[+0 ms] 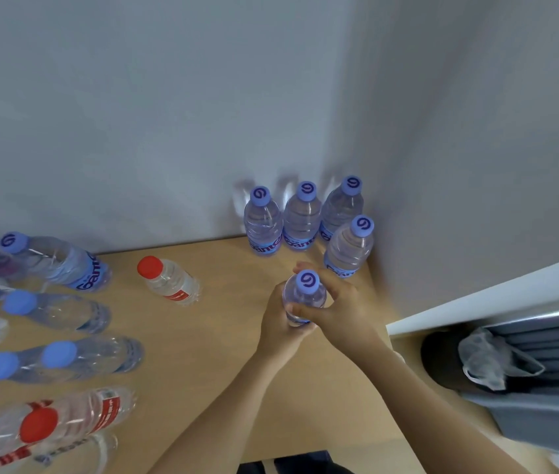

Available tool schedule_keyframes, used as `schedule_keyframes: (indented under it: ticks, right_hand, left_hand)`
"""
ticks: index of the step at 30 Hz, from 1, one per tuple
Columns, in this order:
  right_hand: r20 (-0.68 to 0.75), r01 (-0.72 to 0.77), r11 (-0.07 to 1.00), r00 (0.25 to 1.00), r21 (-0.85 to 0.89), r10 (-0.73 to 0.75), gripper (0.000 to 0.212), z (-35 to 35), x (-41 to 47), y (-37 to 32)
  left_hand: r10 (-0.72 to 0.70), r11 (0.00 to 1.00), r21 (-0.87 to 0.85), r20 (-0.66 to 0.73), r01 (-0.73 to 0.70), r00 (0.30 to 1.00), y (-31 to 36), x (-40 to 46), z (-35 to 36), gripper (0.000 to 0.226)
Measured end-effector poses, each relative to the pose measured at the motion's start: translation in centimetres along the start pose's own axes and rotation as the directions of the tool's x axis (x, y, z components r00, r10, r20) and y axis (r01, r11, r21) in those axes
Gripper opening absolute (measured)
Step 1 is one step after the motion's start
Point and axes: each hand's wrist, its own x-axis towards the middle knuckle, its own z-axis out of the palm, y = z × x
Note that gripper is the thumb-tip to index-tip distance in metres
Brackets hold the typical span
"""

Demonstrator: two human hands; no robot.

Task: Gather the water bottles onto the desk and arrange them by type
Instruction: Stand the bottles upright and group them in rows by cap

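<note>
Both my hands hold one upright blue-capped water bottle [306, 295] near the desk's far right corner. My left hand [279, 331] wraps its lower body and my right hand [341, 307] grips it below the cap. Several matching blue-capped bottles [300, 220] stand grouped against the wall corner just beyond it. One red-capped bottle [170, 282] stands alone mid-desk. At the left, more blue-capped bottles [55, 311] and red-capped bottles [66, 419] stand crowded together.
The wooden desk [223, 388] meets grey walls behind and at the right. A white ledge [496, 295] runs along the right, with a dark bin and a crumpled plastic bag [490, 360] below it.
</note>
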Motion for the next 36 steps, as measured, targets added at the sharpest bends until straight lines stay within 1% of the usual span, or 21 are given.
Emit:
schedule_keyframes:
  ticks: [2, 4, 6, 11, 15, 17, 20, 24, 27, 31, 33, 36]
  right_hand:
    - [-0.010, 0.042, 0.999, 0.999, -0.033, -0.042, 0.052, -0.1, 0.7, 0.1]
    - [-0.030, 0.083, 0.993, 0.996, -0.086, -0.086, 0.051, -0.3, 1.4, 0.2]
    - [-0.039, 0.102, 0.983, 0.993, -0.152, -0.109, 0.053, -0.4, 2.2, 0.3]
    - [-0.082, 0.127, 0.979, 0.987, -0.163, -0.141, 0.048, -0.2, 3.7, 0.6]
    - [-0.134, 0.120, 0.980, 0.981, -0.156, -0.141, 0.056, 0.2, 4.4, 0.6]
    - [-0.154, 0.093, 0.985, 0.981, -0.144, -0.115, 0.059, 0.4, 4.6, 0.6]
    - [-0.171, 0.054, 0.987, 0.982, -0.154, -0.081, 0.057, 0.6, 5.0, 0.7]
    - [-0.193, 0.047, 0.981, 0.978, -0.189, -0.084, 0.054, 0.8, 5.6, 0.6]
    - [-0.198, 0.049, 0.980, 0.976, -0.193, -0.088, 0.055, 0.9, 5.8, 0.5]
    - [-0.208, 0.056, 0.976, 0.973, -0.213, -0.101, 0.053, 1.0, 6.0, 0.5]
    - [-0.217, 0.056, 0.974, 0.971, -0.221, -0.105, 0.052, 1.0, 6.1, 0.4]
    - [-0.221, 0.043, 0.970, 0.970, -0.239, -0.097, 0.053, 1.1, 6.2, 0.1]
  left_hand:
    - [0.024, 0.999, 0.028, -0.010, -0.023, 1.000, -0.2, 0.9, 0.2, 0.049]
    - [0.021, 0.992, 0.122, -0.054, -0.015, 0.998, -0.4, 1.4, 0.5, 0.053]
    - [0.024, 0.984, 0.177, -0.079, -0.010, 0.997, -0.3, 1.9, 0.6, 0.060]
    - [0.046, 0.969, 0.245, -0.064, -0.030, 0.997, -0.2, 3.5, 0.5, 0.059]
    - [0.090, 0.967, 0.247, -0.089, -0.065, 0.992, -0.1, 4.8, 0.7, 0.051]
    - [0.089, 0.965, 0.257, -0.125, -0.055, 0.988, -0.1, 5.1, 0.8, 0.053]
    - [0.084, 0.975, 0.215, -0.167, -0.047, 0.982, -0.2, 5.2, 1.0, 0.057]
    - [0.107, 0.984, 0.158, -0.179, -0.078, 0.978, 0.3, 6.0, 0.9, 0.055]
    - [0.104, 0.986, 0.145, -0.172, -0.079, 0.980, 0.5, 6.4, 1.0, 0.053]
    - [0.066, 0.985, 0.170, -0.143, -0.041, 0.987, 1.1, 6.5, 1.1, 0.046]
    - [0.081, 0.979, 0.195, -0.126, -0.056, 0.989, 1.5, 6.6, 1.0, 0.047]
    - [0.084, 0.976, 0.210, -0.103, -0.060, 0.991, 1.7, 6.7, 0.7, 0.042]
